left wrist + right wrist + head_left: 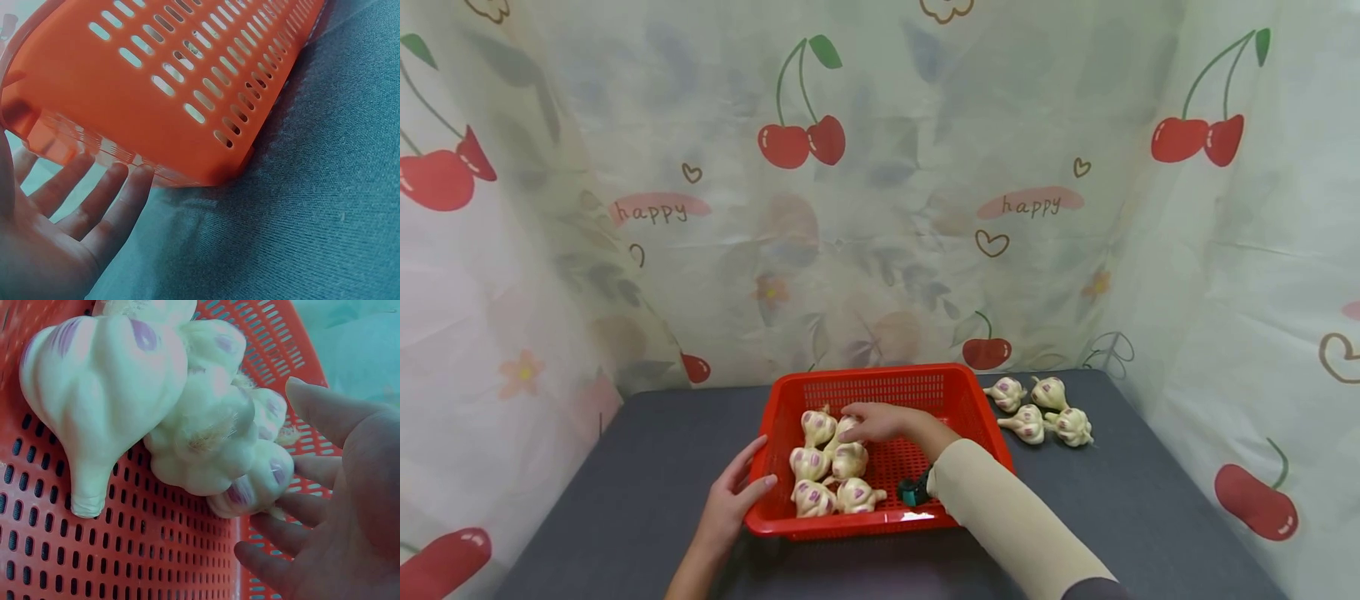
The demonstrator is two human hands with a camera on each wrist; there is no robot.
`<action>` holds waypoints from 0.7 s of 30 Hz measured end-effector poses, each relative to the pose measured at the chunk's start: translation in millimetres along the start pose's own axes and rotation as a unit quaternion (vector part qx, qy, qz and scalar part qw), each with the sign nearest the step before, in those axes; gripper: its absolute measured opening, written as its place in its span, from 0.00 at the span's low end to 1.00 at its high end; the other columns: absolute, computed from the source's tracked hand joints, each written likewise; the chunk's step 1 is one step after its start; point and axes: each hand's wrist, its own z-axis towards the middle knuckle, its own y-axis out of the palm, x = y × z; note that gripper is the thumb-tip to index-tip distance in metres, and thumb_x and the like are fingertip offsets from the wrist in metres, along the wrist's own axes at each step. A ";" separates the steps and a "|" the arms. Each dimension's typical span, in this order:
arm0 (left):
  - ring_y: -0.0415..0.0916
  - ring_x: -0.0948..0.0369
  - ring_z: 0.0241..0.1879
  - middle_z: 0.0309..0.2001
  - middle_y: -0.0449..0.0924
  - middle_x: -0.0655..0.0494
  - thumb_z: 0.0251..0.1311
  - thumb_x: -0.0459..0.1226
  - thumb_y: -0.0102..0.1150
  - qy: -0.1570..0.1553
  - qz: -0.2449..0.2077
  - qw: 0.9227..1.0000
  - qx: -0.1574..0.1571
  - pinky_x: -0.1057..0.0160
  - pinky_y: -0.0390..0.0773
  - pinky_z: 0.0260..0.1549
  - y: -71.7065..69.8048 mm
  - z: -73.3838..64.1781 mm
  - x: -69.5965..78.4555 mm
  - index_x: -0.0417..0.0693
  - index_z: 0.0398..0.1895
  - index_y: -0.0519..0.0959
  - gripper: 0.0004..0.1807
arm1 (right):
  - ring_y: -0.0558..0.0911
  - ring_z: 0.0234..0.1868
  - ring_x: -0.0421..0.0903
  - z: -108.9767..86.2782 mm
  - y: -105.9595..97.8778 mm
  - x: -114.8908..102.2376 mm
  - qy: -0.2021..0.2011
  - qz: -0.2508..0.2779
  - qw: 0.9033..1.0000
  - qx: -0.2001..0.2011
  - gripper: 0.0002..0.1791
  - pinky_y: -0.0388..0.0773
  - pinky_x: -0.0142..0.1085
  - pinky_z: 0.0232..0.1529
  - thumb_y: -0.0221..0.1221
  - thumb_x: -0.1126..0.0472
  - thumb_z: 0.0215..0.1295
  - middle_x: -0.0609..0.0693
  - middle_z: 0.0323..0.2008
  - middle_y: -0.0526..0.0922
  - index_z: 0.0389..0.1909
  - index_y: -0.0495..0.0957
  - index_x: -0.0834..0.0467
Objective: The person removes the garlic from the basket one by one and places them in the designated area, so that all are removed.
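Note:
A red plastic basket [891, 522] with slotted walls stands on the dark table, several garlic bulbs [808, 463] grouped in its left part. At its left end my left hand [727, 502] holds the rim, thumb over the top and fingers along the outer wall [181, 112]. Inside the basket, my right hand [880, 422] reaches to a garlic bulb [259, 481] at the back of the group. Its fingers [275, 531] are extended at that bulb's side, with the thumb raised away from it. Closer to the right wrist camera lies a large garlic bulb [106, 381], stem downward.
Several more garlic bulbs [1024, 424] lie on the table [1120, 500] just right of the basket. A patterned curtain [880, 208] encloses the back and both sides. A black and teal device [912, 492] sits at the right wrist, above the basket floor.

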 end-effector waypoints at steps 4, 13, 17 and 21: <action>0.72 0.39 0.57 0.66 0.65 0.38 0.64 0.33 0.60 0.003 -0.005 1.000 -0.001 0.52 0.82 0.41 0.3 0.1 -0.8 0.50 0.71 0.64 0.32 | 0.66 0.67 0.52 0.7 0.9 2.8 0.006 -0.013 1.000 0.014 0.34 0.64 0.48 0.65 0.59 0.48 0.67 0.54 0.67 0.69 0.69 0.66 0.60; 0.72 0.39 0.58 0.67 0.65 0.38 0.64 0.34 0.59 0.002 -0.006 1.000 0.002 0.52 0.82 0.41 -0.2 -0.1 -1.8 0.50 0.71 0.64 0.32 | 0.73 0.60 0.51 -1.6 -3.9 12.4 0.021 -0.025 0.997 0.071 0.29 0.71 0.46 0.59 0.62 0.50 0.65 0.53 0.58 0.77 0.63 0.73 0.58; 0.72 0.39 0.58 0.67 0.65 0.38 0.64 0.34 0.59 0.001 -0.006 1.000 0.002 0.52 0.82 0.41 -0.2 -0.6 -0.8 0.51 0.71 0.64 0.32 | 0.76 0.55 0.50 -3.8 -5.8 15.7 0.031 -0.048 0.994 0.088 0.25 0.72 0.45 0.57 0.65 0.54 0.63 0.52 0.53 0.79 0.59 0.76 0.58; 0.72 0.39 0.58 0.67 0.65 0.38 0.64 0.33 0.59 0.003 -0.009 1.000 0.001 0.52 0.82 0.41 0.1 -0.8 -0.5 0.50 0.71 0.64 0.32 | 0.76 0.48 0.46 -3.1 -5.5 19.9 0.029 -0.086 0.992 0.091 0.22 0.74 0.42 0.53 0.69 0.58 0.58 0.49 0.48 0.79 0.54 0.78 0.55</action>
